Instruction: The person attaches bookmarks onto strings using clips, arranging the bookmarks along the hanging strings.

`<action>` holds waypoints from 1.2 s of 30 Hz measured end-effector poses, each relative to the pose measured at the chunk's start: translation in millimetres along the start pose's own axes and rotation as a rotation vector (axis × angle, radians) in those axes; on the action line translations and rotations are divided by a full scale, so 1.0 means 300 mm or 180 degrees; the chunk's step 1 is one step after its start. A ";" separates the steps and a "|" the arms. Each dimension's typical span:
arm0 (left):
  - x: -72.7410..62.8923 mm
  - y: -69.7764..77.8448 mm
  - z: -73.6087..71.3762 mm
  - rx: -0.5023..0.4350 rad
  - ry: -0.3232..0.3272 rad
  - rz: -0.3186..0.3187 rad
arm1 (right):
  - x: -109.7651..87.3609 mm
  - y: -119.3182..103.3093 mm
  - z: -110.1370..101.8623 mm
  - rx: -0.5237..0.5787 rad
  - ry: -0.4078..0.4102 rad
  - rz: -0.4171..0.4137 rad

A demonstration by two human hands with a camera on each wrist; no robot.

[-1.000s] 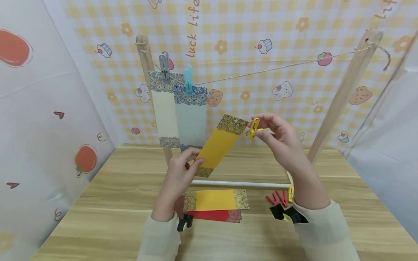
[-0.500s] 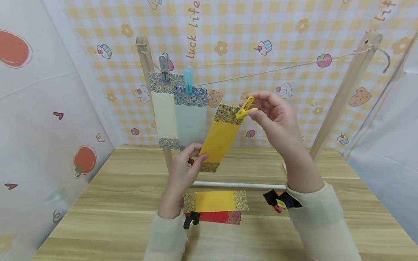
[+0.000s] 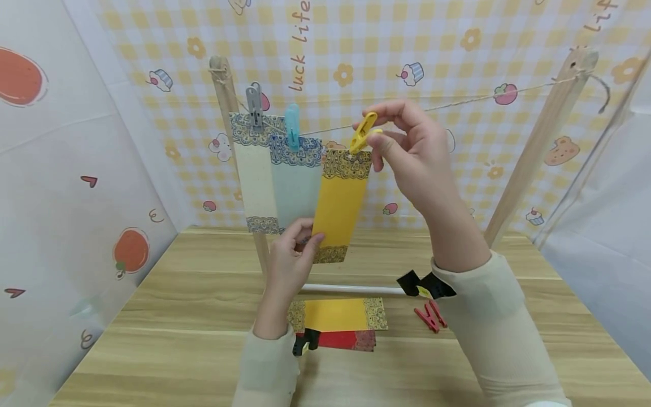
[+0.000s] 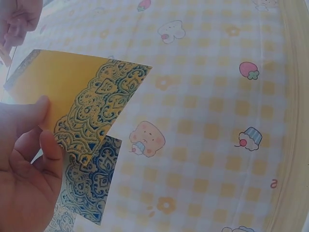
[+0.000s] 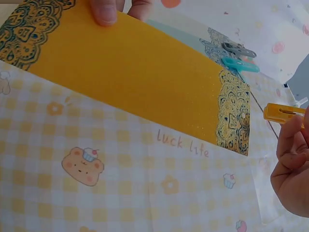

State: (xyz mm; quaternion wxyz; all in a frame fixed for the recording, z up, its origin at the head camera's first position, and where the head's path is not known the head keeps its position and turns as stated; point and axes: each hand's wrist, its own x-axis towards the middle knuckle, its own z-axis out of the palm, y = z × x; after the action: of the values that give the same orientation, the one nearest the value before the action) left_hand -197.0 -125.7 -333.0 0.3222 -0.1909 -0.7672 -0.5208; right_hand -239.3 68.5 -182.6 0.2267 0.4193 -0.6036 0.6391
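My left hand (image 3: pixel 292 257) pinches the lower left edge of a yellow card (image 3: pixel 342 206) with dark lace-pattern bands at both ends. The card hangs almost upright beside a pale blue card (image 3: pixel 297 189). In my right hand (image 3: pixel 412 152), thumb and fingers pinch a yellow clothespin (image 3: pixel 363 133) near the card's top edge, close by the string (image 3: pixel 458 103). In the right wrist view the clothespin (image 5: pixel 282 113) stands apart from the card's patterned end. A grey clothespin (image 3: pixel 255 107) and a light blue clothespin (image 3: pixel 292 127) hold the cream card (image 3: pixel 256 181) and the pale blue one on the string.
Wooden posts (image 3: pixel 539 147) carry the string, with a white rod (image 3: pixel 356 289) low between them. On the table (image 3: pixel 152 339) lie another yellow card (image 3: pixel 335 314), red cards (image 3: pixel 346 340) and red clothespins (image 3: pixel 430 316). A checked cloth (image 3: pixel 376 56) hangs behind.
My right hand has raised the yellow clothespin up and left to the string's height. My left hand has lifted the yellow card slightly and turned it more upright, next to the pale blue card.
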 end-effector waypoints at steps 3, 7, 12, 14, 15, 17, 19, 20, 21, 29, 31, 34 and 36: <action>0.000 0.000 0.002 -0.0032 0.0031 -0.0035 | 0.021 -0.003 0.017 0.0028 -0.0014 -0.0114; 0.002 0.000 0.005 -0.0078 0.0027 -0.0063 | 0.042 -0.005 0.029 0.0080 -0.0010 -0.0257; 0.007 -0.002 0.006 -0.0085 0.0037 -0.0036 | 0.060 -0.018 0.037 0.0027 0.0033 -0.0290; 0.011 -0.003 0.005 -0.0071 0.0052 -0.0018 | 0.070 -0.024 0.042 0.0008 0.0072 -0.0268; 0.014 -0.003 0.005 -0.0072 0.0056 -0.0017 | 0.076 -0.028 0.044 0.0001 0.0097 -0.0258; 0.019 -0.001 0.004 -0.0081 0.0059 -0.0023 | 0.087 -0.032 0.049 0.0004 0.0154 -0.0211; 0.021 0.000 0.003 -0.0085 0.0058 -0.0032 | 0.099 -0.033 0.054 -0.0008 0.0193 -0.0165; 0.022 0.000 0.003 -0.0088 0.0057 -0.0039 | 0.105 -0.034 0.057 -0.0039 0.0209 -0.0130; 0.022 0.000 0.003 -0.0085 0.0057 -0.0044 | 0.109 -0.034 0.061 -0.0068 0.0224 -0.0084; 0.018 -0.007 0.007 -0.0088 0.0048 -0.0076 | 0.136 -0.051 0.077 -0.0232 0.0257 0.0496; 0.020 -0.008 0.009 -0.0092 0.0053 -0.0065 | 0.142 -0.051 0.078 -0.0287 0.0245 0.0631; 0.021 -0.010 0.009 -0.0108 0.0045 -0.0060 | 0.144 -0.050 0.078 -0.0355 0.0220 0.0804; 0.022 -0.012 0.010 -0.0124 0.0043 -0.0058 | 0.140 -0.050 0.076 -0.0391 0.0194 0.0885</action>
State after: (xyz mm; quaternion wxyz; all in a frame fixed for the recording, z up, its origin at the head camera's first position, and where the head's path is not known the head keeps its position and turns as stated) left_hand -204.9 -124.7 -331.7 0.3189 -0.1865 -0.7564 -0.5399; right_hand -244.4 39.9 -141.6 0.1794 0.2974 -0.6866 0.6387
